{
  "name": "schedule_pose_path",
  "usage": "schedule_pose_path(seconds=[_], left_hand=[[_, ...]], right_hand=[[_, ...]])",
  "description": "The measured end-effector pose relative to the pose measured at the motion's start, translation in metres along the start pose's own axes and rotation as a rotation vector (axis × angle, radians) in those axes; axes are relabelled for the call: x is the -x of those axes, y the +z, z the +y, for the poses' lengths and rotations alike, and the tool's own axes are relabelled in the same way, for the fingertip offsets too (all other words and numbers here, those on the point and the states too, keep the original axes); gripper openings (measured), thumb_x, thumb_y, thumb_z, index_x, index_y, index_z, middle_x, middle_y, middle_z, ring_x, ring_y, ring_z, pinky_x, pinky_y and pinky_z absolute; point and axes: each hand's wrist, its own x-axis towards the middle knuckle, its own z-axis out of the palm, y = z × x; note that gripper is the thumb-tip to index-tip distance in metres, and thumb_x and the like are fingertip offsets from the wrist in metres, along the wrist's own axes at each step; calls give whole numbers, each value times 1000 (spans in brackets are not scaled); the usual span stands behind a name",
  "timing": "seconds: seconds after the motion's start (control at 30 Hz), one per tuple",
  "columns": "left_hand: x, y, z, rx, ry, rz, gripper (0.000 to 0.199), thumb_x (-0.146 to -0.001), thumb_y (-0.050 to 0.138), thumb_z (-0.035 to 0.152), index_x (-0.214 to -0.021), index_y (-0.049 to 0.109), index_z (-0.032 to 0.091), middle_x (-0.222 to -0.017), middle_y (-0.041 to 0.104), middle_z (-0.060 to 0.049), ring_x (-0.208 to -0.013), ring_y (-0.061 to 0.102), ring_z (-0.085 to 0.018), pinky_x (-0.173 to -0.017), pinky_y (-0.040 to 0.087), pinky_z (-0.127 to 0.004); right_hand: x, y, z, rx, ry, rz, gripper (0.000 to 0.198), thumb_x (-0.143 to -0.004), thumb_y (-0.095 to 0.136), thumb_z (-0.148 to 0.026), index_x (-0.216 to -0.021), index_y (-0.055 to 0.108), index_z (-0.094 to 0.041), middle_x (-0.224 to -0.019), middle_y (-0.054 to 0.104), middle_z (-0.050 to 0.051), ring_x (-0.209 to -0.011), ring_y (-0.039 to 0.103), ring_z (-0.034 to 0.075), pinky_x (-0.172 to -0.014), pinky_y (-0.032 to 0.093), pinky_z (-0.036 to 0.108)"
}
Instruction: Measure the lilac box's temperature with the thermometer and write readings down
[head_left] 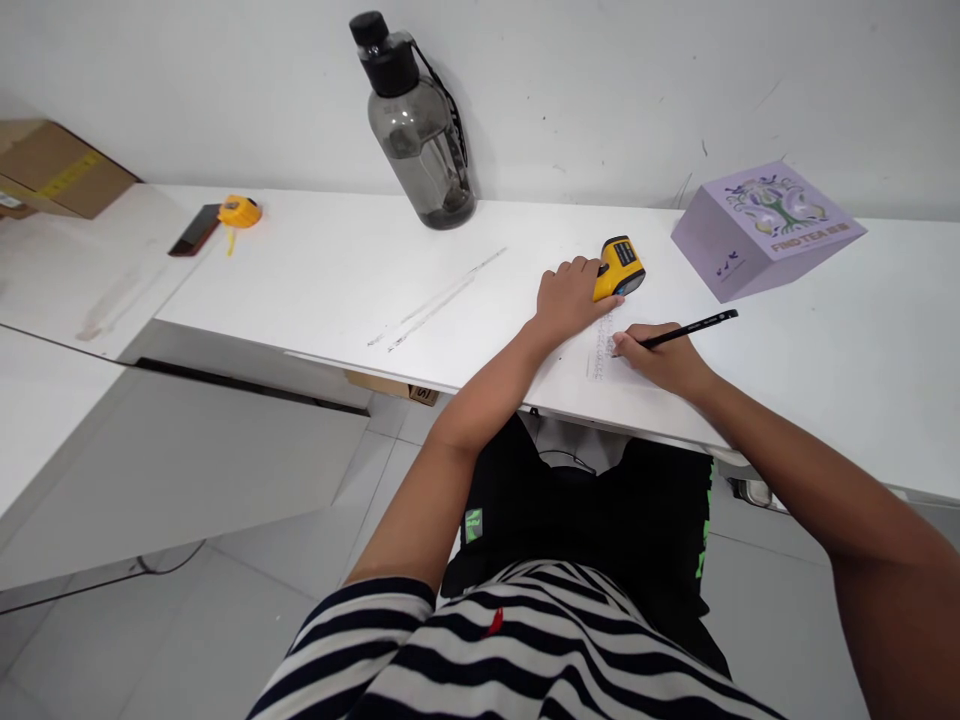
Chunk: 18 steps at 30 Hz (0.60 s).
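My left hand (568, 298) is closed around a yellow-and-black handheld meter (621, 262) lying on the white desk (300, 270); its exact kind is hard to make out. Between the fingers of my right hand (666, 358) is a black pen (697, 326), its upper end slanting up to the right. The tip of the pen is hidden by the fingers. Under and beside both hands are rows of small grey handwriting (601, 350), too fine to read, apparently on a white sheet whose edges blend into the desk.
A grey water bottle (424, 150) stands against the wall. To the right sits a purple tea box (750, 240). A yellow tape measure (240, 210) lies by a dark flat block (196, 230) on the left, near a cardboard box (64, 165). Dark streaks (442, 298) mark the desk.
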Motion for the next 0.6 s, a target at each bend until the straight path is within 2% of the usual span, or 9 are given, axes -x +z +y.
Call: schedule_pose_path(seconds=[0.13, 0.23, 0.37, 0.5, 0.6], left_hand=[[0, 0, 0, -25, -2, 8, 60, -94, 58, 61, -140, 54, 22, -142, 59, -13, -127, 55, -32, -101, 42, -41], [0, 1, -1, -57, -19, 19, 62, -93, 59, 65, -137, 56, 22, -142, 60, -12, -127, 55, -32, -100, 43, -41], [-1, 3, -2, -80, -15, 18, 60, -94, 58, 65, -133, 58, 20, -138, 63, -13, -124, 56, -31, -98, 44, -41], [-1, 3, -3, -88, -10, 19, 60, -94, 58, 66, -132, 58, 19, -134, 64, -13, -121, 57, -30, -95, 44, -39], [-2, 4, -4, -88, 4, 18, 62, -94, 57, 68, -132, 59, 18, -132, 66, -12, -119, 58, -29, -93, 45, -38]], right_hand=[[0, -1, -1, -37, 50, 8, 43, -89, 57, -54, -63, 64, -21, -53, 57, 1, -52, 50, 15, -53, 40, 30], [-1, -3, -2, -90, 111, 64, 45, -90, 57, -56, -63, 66, -21, -53, 56, 2, -52, 51, 15, -53, 40, 30], [-4, -10, 7, -29, 82, 184, 45, -93, 55, -60, -79, 72, -21, -59, 62, 3, -57, 58, 18, -57, 45, 31], [-9, -16, 23, 224, -45, 288, 37, -94, 56, -55, -96, 74, -23, -87, 77, 6, -78, 70, 24, -71, 52, 36], [-12, -19, 33, 356, -111, 329, 34, -93, 54, -47, -109, 73, -23, -110, 78, 9, -92, 73, 27, -79, 55, 38]])
